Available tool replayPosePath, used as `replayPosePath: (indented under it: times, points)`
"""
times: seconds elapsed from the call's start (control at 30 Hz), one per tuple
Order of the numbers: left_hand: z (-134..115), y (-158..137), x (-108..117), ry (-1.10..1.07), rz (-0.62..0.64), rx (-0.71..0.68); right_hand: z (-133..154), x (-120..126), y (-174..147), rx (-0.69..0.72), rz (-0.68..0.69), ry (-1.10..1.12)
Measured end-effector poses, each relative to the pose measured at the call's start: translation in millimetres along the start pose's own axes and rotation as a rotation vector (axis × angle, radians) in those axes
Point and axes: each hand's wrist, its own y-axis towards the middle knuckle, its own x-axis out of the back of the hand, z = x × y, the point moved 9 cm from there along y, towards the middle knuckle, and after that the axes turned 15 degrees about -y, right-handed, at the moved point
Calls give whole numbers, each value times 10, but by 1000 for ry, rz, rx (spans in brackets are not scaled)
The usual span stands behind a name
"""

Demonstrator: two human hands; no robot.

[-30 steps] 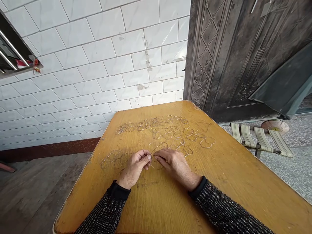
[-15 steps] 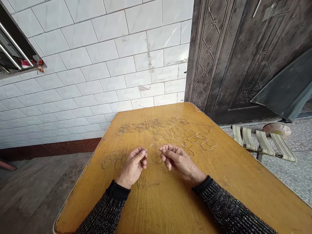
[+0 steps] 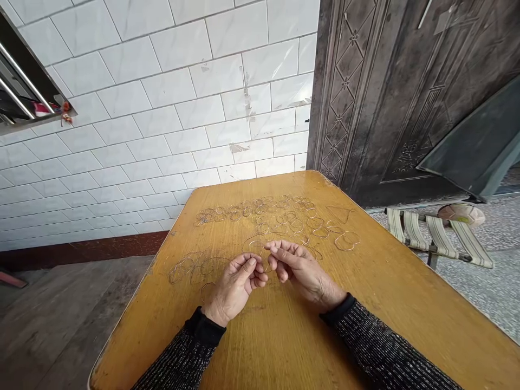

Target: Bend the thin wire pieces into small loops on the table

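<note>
My left hand (image 3: pixel 236 284) and my right hand (image 3: pixel 303 268) are close together above the middle of the wooden table (image 3: pixel 280 346). Thumb and fingers are pinched on each, and a thin wire (image 3: pixel 247 239) bends into a loop around the fingertips. Its exact path between the hands is too fine to follow. Just beyond lie several wire loops, in a back row (image 3: pixel 207 216) and a shorter row (image 3: pixel 319 227) at right. Another tangle of wire loops (image 3: pixel 182 268) rests left of my left hand.
A white tiled wall (image 3: pixel 170 103) stands behind the table, and a dark carved door (image 3: pixel 374 103) at right. Beside the table's right edge are a stool with striped webbing (image 3: pixel 439 233) and a ball (image 3: pixel 461 214). A barred window (image 3: pixel 24 86) is at upper left.
My left hand has moved right, nearly to the right hand, narrowing the gap. More of the wire's curve shows above the fingers. My right hand has barely moved.
</note>
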Motion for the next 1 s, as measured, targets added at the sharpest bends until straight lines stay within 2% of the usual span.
replayPosePath:
  times: [0.13, 0.33, 0.47, 0.63, 0.87, 1.0]
  points:
    - [-24, 13, 52, -17, -53, -16, 17, 37, -4, -8, -16, -8]
    - [-153, 37, 165, -131, -147, -126, -24, 113, -4, -37, -123, 185]
    - [-185, 32, 155, -182, -135, -142, -34, 85, 0, -52, -93, 230]
    - [-198, 32, 159, -192, -137, -160, 45, 97, -10, 18, -72, 251]
    - [-124, 31, 196, -245, -170, -118, -9, 112, -3, 9, -126, 266]
    - [-62, 9, 145, -249, -159, -75, -46, 40, -2, -7, -98, 267]
